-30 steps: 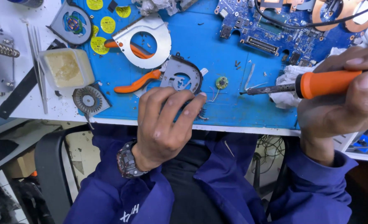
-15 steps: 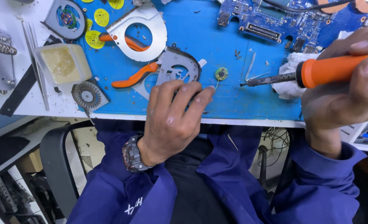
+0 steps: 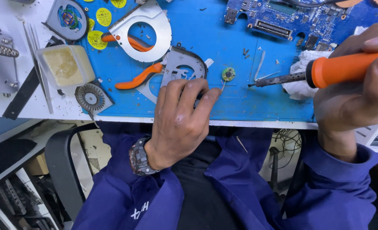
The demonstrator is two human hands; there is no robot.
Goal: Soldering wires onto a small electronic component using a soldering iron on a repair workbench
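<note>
My right hand grips a soldering iron with an orange handle; its dark tip points left, low over the blue mat. My left hand rests at the mat's near edge, fingers pinched on a thin solder wire that reaches toward a small round green circuit board. The hand partly covers a grey fan housing. The iron's tip is a short way right of the small board, not touching it.
A white tissue lies under the iron's shaft. Orange-handled pliers, a metal fan cover, a black fan rotor, a flux tub, tweezers and a blue laptop motherboard surround the work spot.
The view has shifted a little. My left hand has stretched its fingers toward the small green board. The iron stays pointed left at about the same spot.
</note>
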